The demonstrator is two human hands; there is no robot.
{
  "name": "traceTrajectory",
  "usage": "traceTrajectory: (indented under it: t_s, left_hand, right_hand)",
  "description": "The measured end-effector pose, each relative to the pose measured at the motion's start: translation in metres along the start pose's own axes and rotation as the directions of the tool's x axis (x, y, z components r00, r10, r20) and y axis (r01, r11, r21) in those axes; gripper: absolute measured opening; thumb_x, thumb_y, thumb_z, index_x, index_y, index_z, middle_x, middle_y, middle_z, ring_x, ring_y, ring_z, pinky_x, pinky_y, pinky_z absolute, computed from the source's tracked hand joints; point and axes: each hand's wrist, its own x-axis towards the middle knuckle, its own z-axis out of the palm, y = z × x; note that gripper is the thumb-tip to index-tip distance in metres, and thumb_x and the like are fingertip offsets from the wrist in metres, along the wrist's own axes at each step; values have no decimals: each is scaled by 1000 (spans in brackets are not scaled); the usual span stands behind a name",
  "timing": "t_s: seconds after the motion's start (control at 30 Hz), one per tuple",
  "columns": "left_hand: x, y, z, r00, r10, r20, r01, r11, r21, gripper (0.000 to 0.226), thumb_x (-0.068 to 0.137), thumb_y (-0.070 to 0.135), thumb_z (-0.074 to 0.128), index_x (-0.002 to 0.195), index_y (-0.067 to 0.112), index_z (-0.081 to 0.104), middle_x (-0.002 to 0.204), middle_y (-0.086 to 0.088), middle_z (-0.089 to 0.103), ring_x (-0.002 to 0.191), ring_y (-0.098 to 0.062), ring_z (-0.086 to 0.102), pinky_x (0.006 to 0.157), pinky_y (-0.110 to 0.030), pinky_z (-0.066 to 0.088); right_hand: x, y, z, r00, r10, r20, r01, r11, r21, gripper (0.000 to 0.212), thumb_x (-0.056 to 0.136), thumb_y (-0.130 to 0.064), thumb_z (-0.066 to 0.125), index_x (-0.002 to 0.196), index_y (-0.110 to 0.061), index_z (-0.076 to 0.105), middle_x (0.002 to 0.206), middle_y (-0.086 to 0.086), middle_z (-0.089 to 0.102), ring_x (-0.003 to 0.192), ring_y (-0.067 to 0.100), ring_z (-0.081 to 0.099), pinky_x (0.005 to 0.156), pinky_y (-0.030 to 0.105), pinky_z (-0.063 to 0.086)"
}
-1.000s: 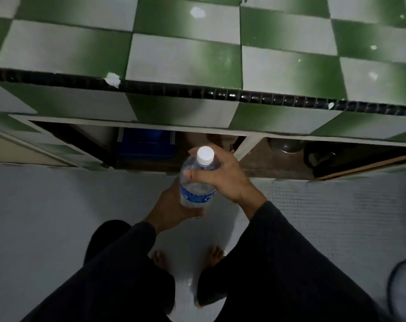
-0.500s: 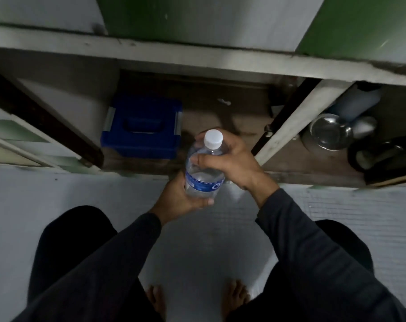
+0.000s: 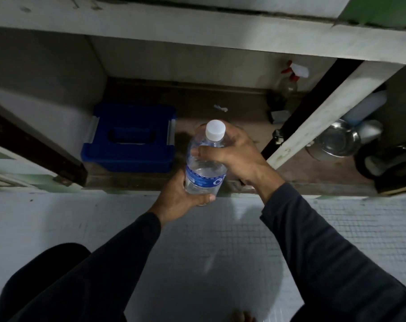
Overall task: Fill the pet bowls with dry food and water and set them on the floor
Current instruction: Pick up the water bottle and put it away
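Blue plastic marks the box (image 3: pixel 130 138) at the left of the open cabinet, lid on and handle up, likely stowed on the low shelf to stay within easy reach; what it holds you cannot tell. Next comes your left hand (image 3: pixel 181 196), cupped round the base of the bottle (image 3: pixel 205 163), taking its weight from below. That bottle stands nearly upright in front of the shelf, above the floor, white cap (image 3: pixel 215 129) on, so nothing spills while you crouch. Your right hand (image 3: pixel 232 154) wraps the shoulder just under the cap, a grip that steadies the bottle and, I judge, sits ready to shift up and twist it open. Right of the post, a steel bowl (image 3: pixel 337 140) sits tilted on the shelf, well apart from the bottle and not yet filled.
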Motion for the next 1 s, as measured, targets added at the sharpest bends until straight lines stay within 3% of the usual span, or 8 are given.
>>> traceTrajectory:
  t_s: [0.2, 0.33, 0.5, 0.6, 0.7, 0.83, 1.0]
  left_hand:
    - [30, 0, -4, 1000, 19, -6, -19, 1000, 15, 72, 73, 20, 92, 130, 39, 54, 116, 28, 70, 108, 8, 65, 84, -11, 53]
    - [50, 1, -5, 1000, 22, -13, -22, 1000, 16, 71, 72, 20, 93, 130, 37, 56, 117, 17, 72, 106, 4, 67, 94, -26, 56]
    - [76, -6, -2, 997, 44, -60, -42, 999, 28, 84, 70, 25, 95, 140, 36, 49, 127, 13, 69, 115, -2, 66, 103, -37, 54]
    - [87, -8, 1, 992, 87, -88, -83, 995, 53, 83, 74, 25, 92, 138, 44, 43, 133, 18, 63, 122, -2, 61, 108, -36, 50]
    - [95, -8, 2, 988, 131, -87, -123, 988, 93, 81, 81, 22, 87, 138, 50, 35, 134, 22, 56, 123, 2, 55, 108, -33, 47]
    - [107, -13, 0, 984, 148, -99, -141, 987, 77, 81, 81, 26, 86, 134, 60, 35, 139, 19, 57, 129, -3, 56, 112, -42, 47]
    - [119, -11, -1, 981, 153, -121, -146, 987, 65, 79, 81, 27, 84, 120, 75, 36, 134, 24, 58, 129, -4, 55, 114, -47, 45]
  right_hand:
    - [26, 5, -3, 1000, -16, 16, 17, 1000, -11, 41, 76, -21, 87, 109, -9, 67, 103, 7, 75, 98, 26, 73, 91, 54, 59]
    - [38, 1, -11, 1000, 6, -18, -6, 1000, -11, 36, 78, -20, 86, 109, -13, 69, 100, 1, 77, 94, 18, 74, 89, 44, 61]
    - [55, 1, -13, 998, -36, -45, 34, 998, -47, 19, 77, -17, 86, 89, -24, 72, 93, -1, 78, 89, 17, 75, 88, 44, 61]
    - [66, 7, -14, 997, -46, -69, 44, 999, -29, 17, 77, -16, 86, 89, -20, 74, 94, 3, 78, 91, 21, 75, 88, 45, 61]
    - [75, 13, -16, 997, -35, -69, 34, 999, -24, 17, 77, -18, 86, 88, -23, 74, 92, -2, 78, 89, 17, 75, 84, 37, 62]
    - [86, 23, -19, 995, -2, -96, 1, 1000, -11, 22, 73, -25, 89, 87, -30, 73, 91, -9, 78, 87, 13, 75, 85, 38, 63]
    - [98, 28, -22, 992, 6, -128, -11, 999, -34, 32, 71, -33, 89, 99, -25, 74, 96, -6, 78, 88, 11, 75, 86, 39, 62]
